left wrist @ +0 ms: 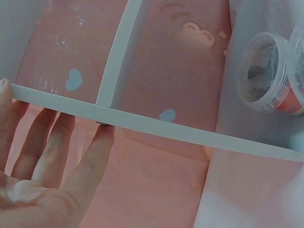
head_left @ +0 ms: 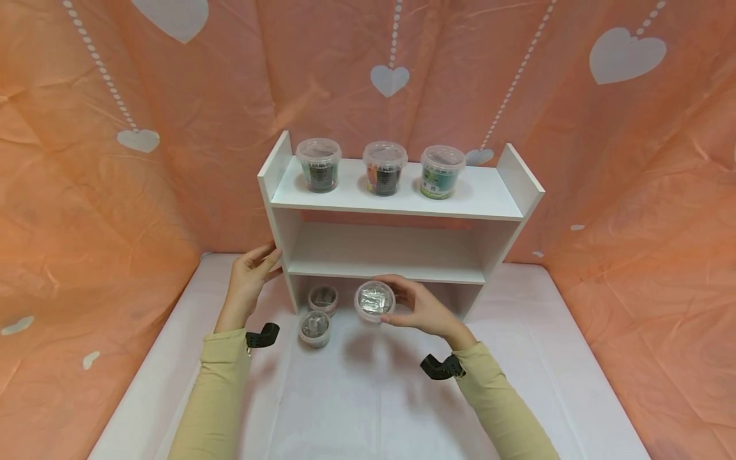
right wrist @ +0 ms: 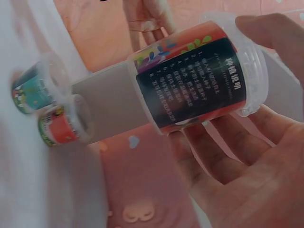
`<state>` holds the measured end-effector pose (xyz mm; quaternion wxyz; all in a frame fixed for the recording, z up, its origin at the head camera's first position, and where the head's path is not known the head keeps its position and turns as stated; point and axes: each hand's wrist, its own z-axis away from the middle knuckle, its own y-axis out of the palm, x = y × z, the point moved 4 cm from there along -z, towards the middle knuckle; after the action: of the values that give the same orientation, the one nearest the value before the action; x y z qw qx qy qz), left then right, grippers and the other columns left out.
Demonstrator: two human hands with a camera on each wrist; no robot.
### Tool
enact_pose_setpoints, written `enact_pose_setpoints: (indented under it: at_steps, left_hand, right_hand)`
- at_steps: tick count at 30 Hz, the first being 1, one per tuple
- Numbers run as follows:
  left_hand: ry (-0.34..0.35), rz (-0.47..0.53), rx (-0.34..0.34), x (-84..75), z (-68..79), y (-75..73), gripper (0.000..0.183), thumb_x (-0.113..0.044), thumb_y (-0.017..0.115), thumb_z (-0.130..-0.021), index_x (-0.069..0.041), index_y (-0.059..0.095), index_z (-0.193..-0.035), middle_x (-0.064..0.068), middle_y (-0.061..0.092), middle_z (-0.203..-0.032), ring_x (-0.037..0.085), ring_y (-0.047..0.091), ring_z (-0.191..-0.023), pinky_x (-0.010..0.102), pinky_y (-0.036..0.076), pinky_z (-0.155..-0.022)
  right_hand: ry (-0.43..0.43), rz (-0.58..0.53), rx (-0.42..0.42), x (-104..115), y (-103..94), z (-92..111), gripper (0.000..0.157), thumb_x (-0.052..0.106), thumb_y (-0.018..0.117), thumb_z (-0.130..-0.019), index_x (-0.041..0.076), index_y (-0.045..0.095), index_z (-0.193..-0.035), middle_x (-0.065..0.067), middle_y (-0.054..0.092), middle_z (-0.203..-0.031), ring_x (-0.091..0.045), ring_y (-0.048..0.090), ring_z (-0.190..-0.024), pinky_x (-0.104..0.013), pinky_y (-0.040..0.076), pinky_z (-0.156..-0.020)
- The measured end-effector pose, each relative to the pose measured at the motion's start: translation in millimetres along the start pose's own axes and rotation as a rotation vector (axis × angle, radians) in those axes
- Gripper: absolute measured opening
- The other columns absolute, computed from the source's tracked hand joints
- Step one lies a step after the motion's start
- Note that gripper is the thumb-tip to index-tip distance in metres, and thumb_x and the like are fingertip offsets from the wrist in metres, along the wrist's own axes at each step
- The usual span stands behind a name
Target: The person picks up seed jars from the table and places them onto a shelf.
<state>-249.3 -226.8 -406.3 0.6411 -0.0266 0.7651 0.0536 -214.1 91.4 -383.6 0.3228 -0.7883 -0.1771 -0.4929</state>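
My right hand grips a lidded plastic tub in front of the shelf's lower part, thumb on one side and fingers on the other. In the right wrist view the tub shows a red label with a dark printed text panel and a clear lid. My left hand rests its fairly straight fingers against the outer left side panel of the white shelf unit. Two more lidded tubs stand by the shelf's lower left, one behind the other.
On the top shelf stand three lidded tubs in a row: left, middle and right. The shelf unit stands on a white-covered table. Orange cloth with pale hearts hangs behind and on both sides.
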Motion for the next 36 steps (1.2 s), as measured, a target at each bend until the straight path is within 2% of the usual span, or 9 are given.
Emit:
enact_pose_setpoints:
  at_steps: [10,17,26,32,36]
  left_hand:
    - [0.002,0.000,-0.005,-0.3,0.5,-0.3,0.052,-0.021,0.062,-0.095,0.008,0.047,-0.136,0.021,0.043,-0.142,0.015,0.056,-0.114,0.043,0.049,-0.092]
    - [0.007,0.000,0.001,-0.2,0.2,-0.3,0.054,-0.020,0.061,-0.095,0.010,0.045,-0.136,0.023,0.042,-0.142,0.013,0.057,-0.112,0.040,0.050,-0.091]
    - [-0.015,-0.020,0.001,-2.2,1.3,1.1,0.051,-0.020,0.060,-0.096,0.008,0.046,-0.136,0.022,0.042,-0.142,0.023,0.053,-0.119,0.047,0.047,-0.095]
    - [-0.018,-0.017,-0.006,-2.2,1.3,0.5,0.052,-0.021,0.060,-0.096,0.008,0.046,-0.137,0.022,0.043,-0.141,0.020,0.055,-0.116,0.046,0.047,-0.094]
    - [-0.015,-0.009,-0.003,-2.5,1.6,0.5,0.052,-0.020,0.060,-0.096,0.009,0.045,-0.137,0.023,0.042,-0.141,0.018,0.055,-0.115,0.047,0.046,-0.095]
  right_hand:
    - [0.042,0.026,-0.016,18,-9.0,-13,0.063,-0.006,0.073,-0.080,-0.007,0.044,-0.137,-0.016,0.053,-0.130,-0.025,0.053,-0.115,-0.045,0.044,-0.099]
    - [0.009,-0.007,-0.039,25,-13.4,-25,0.063,-0.010,0.071,-0.080,-0.010,0.043,-0.136,-0.021,0.051,-0.130,-0.028,0.053,-0.114,-0.043,0.048,-0.097]
    - [0.021,-0.018,-0.093,23,-19.4,-43,0.062,-0.011,0.071,-0.079,-0.009,0.045,-0.135,-0.022,0.054,-0.127,-0.030,0.056,-0.110,-0.049,0.046,-0.097]
    - [0.038,-0.045,-0.124,20,-22.2,-53,0.060,-0.012,0.069,-0.081,-0.011,0.043,-0.135,-0.026,0.052,-0.128,-0.033,0.056,-0.112,-0.049,0.045,-0.098]
    - [0.046,-0.035,-0.138,18,-23.1,-59,0.060,-0.011,0.069,-0.082,-0.011,0.043,-0.136,-0.027,0.051,-0.129,-0.035,0.056,-0.113,-0.046,0.047,-0.098]
